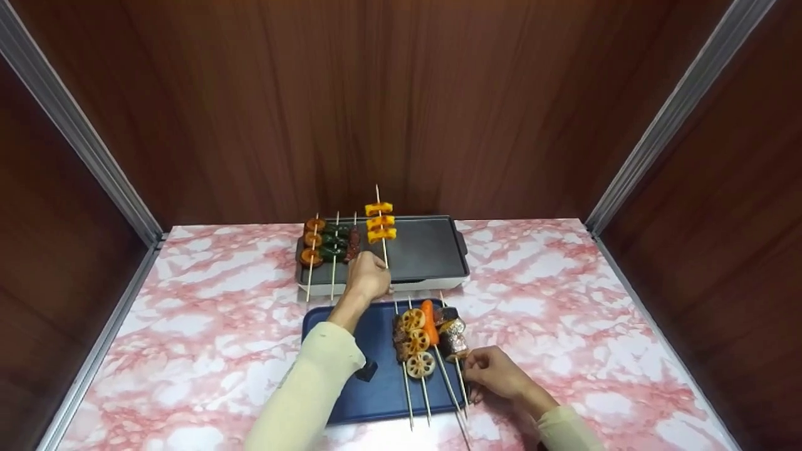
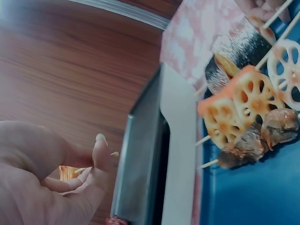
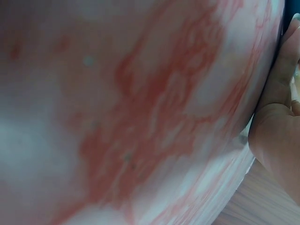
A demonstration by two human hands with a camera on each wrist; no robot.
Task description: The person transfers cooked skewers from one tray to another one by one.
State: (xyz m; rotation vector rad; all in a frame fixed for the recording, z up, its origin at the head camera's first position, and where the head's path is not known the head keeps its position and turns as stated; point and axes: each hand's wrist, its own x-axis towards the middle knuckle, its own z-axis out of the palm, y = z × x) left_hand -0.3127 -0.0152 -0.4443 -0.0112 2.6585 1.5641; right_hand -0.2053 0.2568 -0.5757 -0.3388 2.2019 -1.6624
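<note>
My left hand [image 1: 368,275] pinches the bare stick of a skewer with yellow chunks [image 1: 381,221]. It holds the skewer pointing away over the dark griddle [image 1: 429,247]. On the griddle's left lie skewers of round orange slices [image 1: 313,240], green peppers [image 1: 335,243] and dark red meat [image 1: 353,243]. My right hand [image 1: 498,376] is at the right edge of the blue tray [image 1: 376,401], fingers bent beside the fish skewer [image 1: 454,343]. Whether they hold the stick or the tray rim is hidden.
Also on the tray are a browned meat skewer [image 2: 241,149], a lotus root skewer [image 2: 255,98] and a long orange piece on a stick [image 1: 430,322]. Several sticks overhang the tray's front edge. Brown panels [image 1: 401,113] enclose the marbled table [image 1: 551,294].
</note>
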